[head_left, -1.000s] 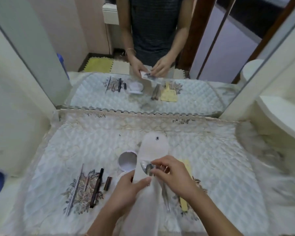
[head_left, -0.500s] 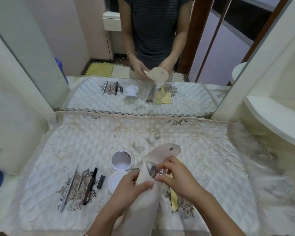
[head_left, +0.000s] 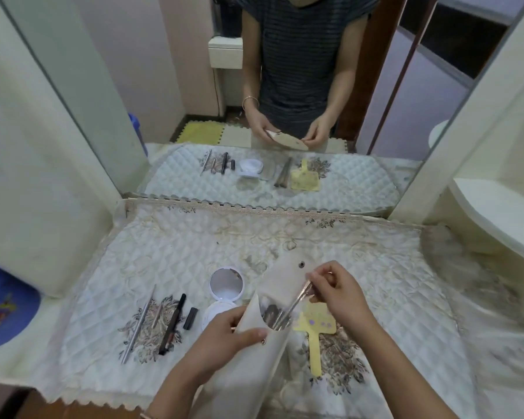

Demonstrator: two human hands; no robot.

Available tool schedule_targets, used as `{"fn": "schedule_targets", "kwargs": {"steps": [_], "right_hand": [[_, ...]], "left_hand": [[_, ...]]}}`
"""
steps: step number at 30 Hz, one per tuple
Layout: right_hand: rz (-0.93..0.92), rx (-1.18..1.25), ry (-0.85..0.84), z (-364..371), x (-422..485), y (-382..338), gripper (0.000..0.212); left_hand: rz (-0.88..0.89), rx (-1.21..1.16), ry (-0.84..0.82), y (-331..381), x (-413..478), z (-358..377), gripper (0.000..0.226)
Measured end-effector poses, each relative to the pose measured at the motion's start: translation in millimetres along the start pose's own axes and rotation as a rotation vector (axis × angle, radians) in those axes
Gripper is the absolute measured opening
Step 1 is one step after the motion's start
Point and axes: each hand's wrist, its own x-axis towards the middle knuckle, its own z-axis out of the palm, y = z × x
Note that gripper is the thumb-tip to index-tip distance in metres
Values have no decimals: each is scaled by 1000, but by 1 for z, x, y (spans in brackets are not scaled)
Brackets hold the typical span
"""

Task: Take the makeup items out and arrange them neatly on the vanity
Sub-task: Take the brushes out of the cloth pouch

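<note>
My left hand (head_left: 224, 337) grips a cream pouch (head_left: 251, 358) by its mouth, flap open toward the mirror. My right hand (head_left: 336, 294) pinches the top of a slim metallic tool (head_left: 297, 302) that sticks up out of the pouch; other dark tools show inside. On the quilted vanity cloth (head_left: 194, 246) lie a long silver stick (head_left: 138, 325), a short thin stick (head_left: 156, 314), a dark pencil (head_left: 173, 323), a small black tube (head_left: 190, 318), an open white compact (head_left: 226, 287) and a yellow hand mirror (head_left: 315, 337).
A big wall mirror (head_left: 285, 86) stands behind the cloth and reflects me and the items. A cream side panel (head_left: 43, 176) rises at left, a curved white shelf (head_left: 496, 213) at right. A blue object (head_left: 3, 306) sits at the far left.
My right hand has lifted and drawn a metallic tool partly out of the pouch. The pouch's flap has tipped away toward the right.
</note>
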Motion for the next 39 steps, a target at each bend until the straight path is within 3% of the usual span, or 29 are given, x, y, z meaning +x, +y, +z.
{"fn": "schedule_targets", "kwargs": {"steps": [3,6,10,11,14,17,19,22,25,29,35,39], "right_hand": [[115,258,-12,13,4,6,16],[122,236,-25,32,7,14,22],[30,386,417,24,28,8,18],[23,361,450,19,33,8,16],[105,132,265,28,36,23,10],[168,-165,104,52,29,46,11],[134,-350,46,64,26,54,15],[49,-429,5,70,23,53,34],[-17,-250,-10,68,18,32,36],[-63,-5,-181,57,13,-2,35],[-334,-474,-204,28,-17,-4,14],[-433,-753,-200,11,-37,21,20]], "left_hand": [[-5,-10,37,-3,-3,-1,7],[-19,33,81,-6,-7,-6,11],[-86,81,349,-23,-17,-29,15],[-106,43,424,-28,-20,-37,12],[-118,-66,541,-37,-27,-50,9],[-100,-122,551,-38,-30,-48,13],[-95,-134,534,-37,-31,-43,10],[-109,-245,494,-36,-28,-36,8],[-111,-285,366,-30,-25,-28,11],[-127,-269,130,-24,-13,-15,22],[-237,-455,12,-8,16,12,20],[-342,-648,-194,1,30,25,32]]}}
